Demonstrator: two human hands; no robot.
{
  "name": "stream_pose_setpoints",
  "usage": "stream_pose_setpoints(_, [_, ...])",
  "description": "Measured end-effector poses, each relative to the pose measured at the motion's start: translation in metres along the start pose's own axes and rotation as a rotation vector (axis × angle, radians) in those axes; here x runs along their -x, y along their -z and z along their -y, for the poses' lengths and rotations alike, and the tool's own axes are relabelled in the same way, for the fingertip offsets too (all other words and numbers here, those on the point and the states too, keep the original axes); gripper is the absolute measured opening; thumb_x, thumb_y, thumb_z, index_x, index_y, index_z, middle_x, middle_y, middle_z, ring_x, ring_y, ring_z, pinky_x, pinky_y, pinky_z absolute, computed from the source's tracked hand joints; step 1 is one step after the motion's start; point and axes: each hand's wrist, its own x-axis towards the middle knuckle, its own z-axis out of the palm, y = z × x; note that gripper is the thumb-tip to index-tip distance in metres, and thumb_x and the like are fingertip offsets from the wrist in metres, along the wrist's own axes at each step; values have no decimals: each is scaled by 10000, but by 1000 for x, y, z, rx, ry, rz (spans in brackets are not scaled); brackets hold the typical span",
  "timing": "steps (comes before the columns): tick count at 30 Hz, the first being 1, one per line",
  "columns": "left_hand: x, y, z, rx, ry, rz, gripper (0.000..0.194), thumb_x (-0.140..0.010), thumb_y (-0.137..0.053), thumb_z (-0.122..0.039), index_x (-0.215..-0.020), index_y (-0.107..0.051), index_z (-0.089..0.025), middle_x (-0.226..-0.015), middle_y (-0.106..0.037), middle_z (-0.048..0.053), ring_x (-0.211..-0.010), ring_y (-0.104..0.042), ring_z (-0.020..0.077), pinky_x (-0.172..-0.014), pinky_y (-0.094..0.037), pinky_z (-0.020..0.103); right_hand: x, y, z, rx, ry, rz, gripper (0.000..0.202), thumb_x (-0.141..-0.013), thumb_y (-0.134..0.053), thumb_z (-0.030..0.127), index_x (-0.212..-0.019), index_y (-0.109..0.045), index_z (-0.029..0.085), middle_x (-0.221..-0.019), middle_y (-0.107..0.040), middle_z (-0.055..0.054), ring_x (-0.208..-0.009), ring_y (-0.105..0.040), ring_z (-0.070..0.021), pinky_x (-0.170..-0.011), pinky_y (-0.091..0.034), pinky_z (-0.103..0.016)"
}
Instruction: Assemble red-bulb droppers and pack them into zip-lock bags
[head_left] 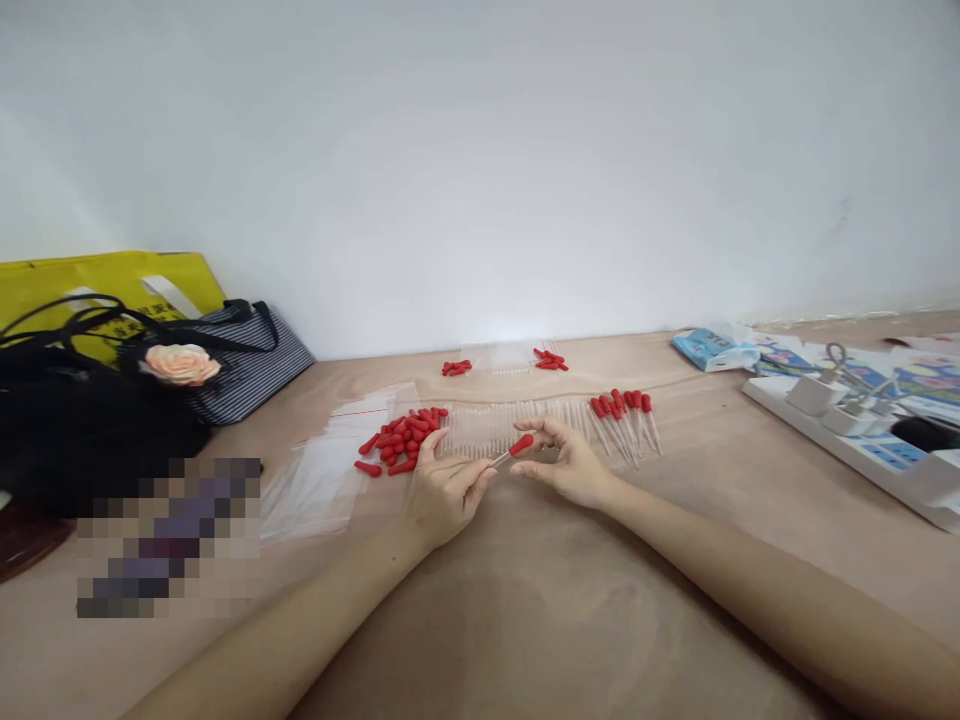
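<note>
Slim clear dropper with a red rubbery bulb (520,446) is occupying the middle of my view, slanting between my two hands above the brown wood-grain table (480,630). At far left I am seeing a bright yellow bag (184,268) standing behind a soft black bag (142,440) and a black-and-white striped fabric bag (255,370), a peach-coloured rose (182,365) showing between them. Flat transparent plastic bags (322,480) are lying next, beside a loose pile of red bulbs (401,437). My left hand (448,497) is pinching the dropper's tube, fingertips closed on it. Behind, a row of thin clear tubes (480,428) is stretching sideways. My right hand (574,470) is curving around the bulb end, thumb and fingers parted; whether they are touching it I cannot tell. Just beyond, several red-topped clear droppers (617,397) are lying in a bunch. Farther right, a blue soft packet (712,349) and a long white power strip (847,435) are resting.
</note>
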Motion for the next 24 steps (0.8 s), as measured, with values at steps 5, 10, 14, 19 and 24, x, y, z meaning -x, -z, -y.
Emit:
stream_pose_setpoints(5, [-1,0,-2,-3,8,26,172,-844,-451,-179,-771,-607,-180,-594,-671,-38,-507,-593,100,-984,-247,469,-1,-3,7,-3,14,-41,215,-712,-608,393,-783,-605,190,-730,-603,-25,-702,-529,-146,-684,-420,-303])
stream_pose_setpoints(10, [-2,0,-4,-4,47,18,207,-850,-431,-194,-754,-614,-179,-558,-656,-29,-474,-570,100,-973,-266,475,-2,-10,15,-320,-147,-79,411,-600,-691,428,-917,-555,205,-664,-592,20,-615,-541,-122,-639,-436,-280])
stream_pose_setpoints(14, [-2,-2,-4,30,58,-7,186,-848,-432,-201,-819,-615,-183,-574,-663,-24,-492,-585,106,-976,-270,480,2,-21,24,-573,-253,2,362,-575,-704,435,-786,-544,188,-672,-617,16,-654,-575,-120,-699,-439,-275])
stream_pose_setpoints(19, [-1,1,-2,120,19,43,170,-833,-468,-214,-959,-578,-185,-689,-692,-12,-613,-630,124,-984,-275,456,-5,-16,30,-507,-244,-8,300,-673,-610,453,-785,-549,181,-774,-658,-36,-676,-581,-129,-635,-435,-260])
stream_pose_setpoints(24, [-1,3,-1,150,71,108,243,-796,-517,-243,-1028,-544,-177,-767,-698,11,-772,-635,173,-990,-241,477,-35,43,14,-64,-279,-133,320,-695,-585,353,-929,-570,134,-735,-656,-52,-701,-597,-152,-615,-417,-250])
